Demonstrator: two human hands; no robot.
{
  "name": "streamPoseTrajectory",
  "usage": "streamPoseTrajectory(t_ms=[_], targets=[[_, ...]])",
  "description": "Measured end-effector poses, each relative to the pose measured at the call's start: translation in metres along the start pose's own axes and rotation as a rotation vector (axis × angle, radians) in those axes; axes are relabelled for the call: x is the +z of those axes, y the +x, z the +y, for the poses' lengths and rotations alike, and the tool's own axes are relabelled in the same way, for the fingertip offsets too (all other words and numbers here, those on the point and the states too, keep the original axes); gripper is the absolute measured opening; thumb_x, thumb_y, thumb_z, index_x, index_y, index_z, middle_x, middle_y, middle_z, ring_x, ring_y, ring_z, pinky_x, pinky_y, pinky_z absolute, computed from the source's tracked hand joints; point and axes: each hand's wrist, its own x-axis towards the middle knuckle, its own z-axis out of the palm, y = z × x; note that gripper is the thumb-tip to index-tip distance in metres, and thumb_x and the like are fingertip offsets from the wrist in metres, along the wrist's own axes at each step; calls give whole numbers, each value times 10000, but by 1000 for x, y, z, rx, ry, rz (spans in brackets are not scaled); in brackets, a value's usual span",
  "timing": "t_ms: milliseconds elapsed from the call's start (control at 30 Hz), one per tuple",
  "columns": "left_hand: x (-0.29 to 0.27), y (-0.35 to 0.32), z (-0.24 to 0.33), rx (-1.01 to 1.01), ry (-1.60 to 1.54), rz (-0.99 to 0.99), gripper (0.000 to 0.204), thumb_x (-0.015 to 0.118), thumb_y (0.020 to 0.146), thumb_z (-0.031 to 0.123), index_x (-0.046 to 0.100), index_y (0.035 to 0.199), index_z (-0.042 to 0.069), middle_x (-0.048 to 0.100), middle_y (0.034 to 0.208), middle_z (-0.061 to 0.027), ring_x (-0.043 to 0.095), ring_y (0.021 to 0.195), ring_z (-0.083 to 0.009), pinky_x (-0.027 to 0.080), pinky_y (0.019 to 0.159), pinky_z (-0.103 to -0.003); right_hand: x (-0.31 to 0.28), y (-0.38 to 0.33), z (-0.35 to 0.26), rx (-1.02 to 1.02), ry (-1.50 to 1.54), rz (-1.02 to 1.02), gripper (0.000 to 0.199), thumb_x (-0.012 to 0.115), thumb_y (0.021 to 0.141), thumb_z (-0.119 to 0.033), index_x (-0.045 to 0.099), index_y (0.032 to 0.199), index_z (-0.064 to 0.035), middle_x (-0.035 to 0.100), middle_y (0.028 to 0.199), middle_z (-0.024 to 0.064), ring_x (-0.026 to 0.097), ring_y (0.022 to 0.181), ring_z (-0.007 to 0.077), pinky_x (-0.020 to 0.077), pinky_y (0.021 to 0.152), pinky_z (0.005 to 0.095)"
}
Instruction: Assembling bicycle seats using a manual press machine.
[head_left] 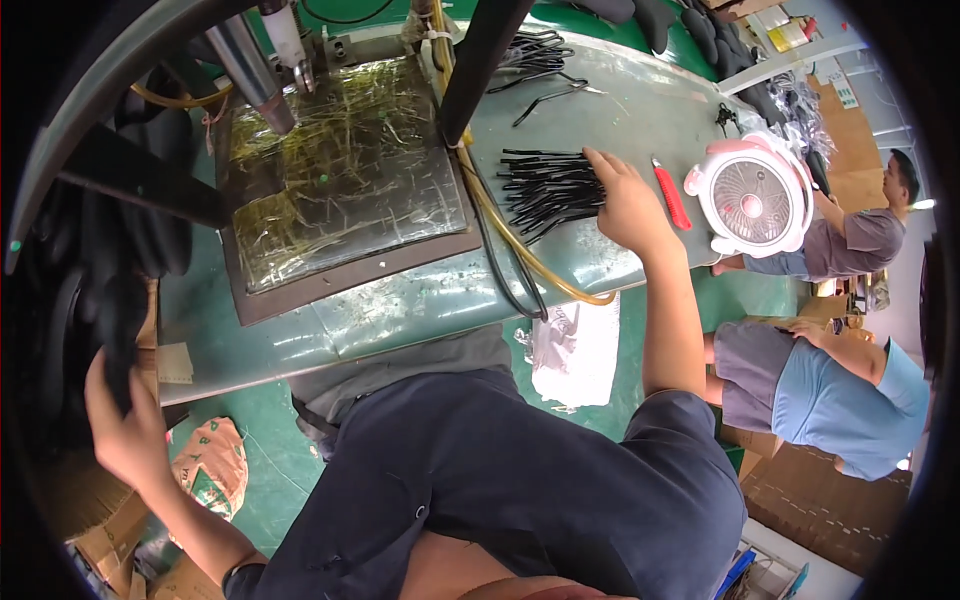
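Off the table's left end, my left hand [125,430] is closed around the lower end of a long black padded piece [118,335], slightly blurred. More dark padded pieces hang or lie beside it. My right hand [630,205] reaches over the table to a pile of thin black bent rods [545,190]. Its fingers are stretched out and touch the rod ends on the right side of the pile. No rod appears lifted, and the thumb is mostly hidden.
A press with a tape-covered plate [340,170] stands left of the rods; hoses [500,225] run between. Further rods [540,60] lie behind. A red cutter [671,195] and pink-white fan [752,200] are at right. Two people [845,400] stand beyond.
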Motion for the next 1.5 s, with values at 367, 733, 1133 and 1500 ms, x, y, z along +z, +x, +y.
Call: streamPoseTrajectory(t_ms=[367, 733, 1133, 1500], targets=[[112, -62, 111, -1096, -1611, 113, 467, 707, 1018, 92, 615, 1454, -49, 684, 1361, -144, 651, 1250, -220, 494, 1128, -371, -29, 33, -33, -309, -249, 1, 499, 719, 764, -39, 682, 1260, -83, 657, 1033, 131, 662, 1037, 342, 496, 934, 451], [140, 6, 134, 162, -688, 3, 663, 923, 850, 247, 645, 1417, 46, 652, 1378, -200, 628, 1286, -369, 504, 1101, -431, -30, -21, -92, -42, 831, 178, 739, 908, 759, 30, 674, 1456, -46, 563, 943, -10, 427, 756, 62, 398, 687, 204], [179, -22, 158, -183, -1208, 121, 318, 535, 1170, 206, 753, 1182, -25, 785, 1123, -68, 679, 1028, -139, 521, 929, -277, 51, -7, -233, -391, 847, 273, 186, 823, 918, -51, 839, 1103, -67, 636, 742, 51, 617, 612, 188, 495, 572, 314], [184, -25, 162, -280, -1264, 112, 362, 501, 1180, 196, 770, 1150, -44, 812, 1075, -83, 705, 929, -146, 547, 868, -282, 45, 15, -254, -630, 674, 335, 202, 864, 838, -141, 833, 1037, -134, 565, 735, 6, 594, 557, 198, 477, 506, 336]])
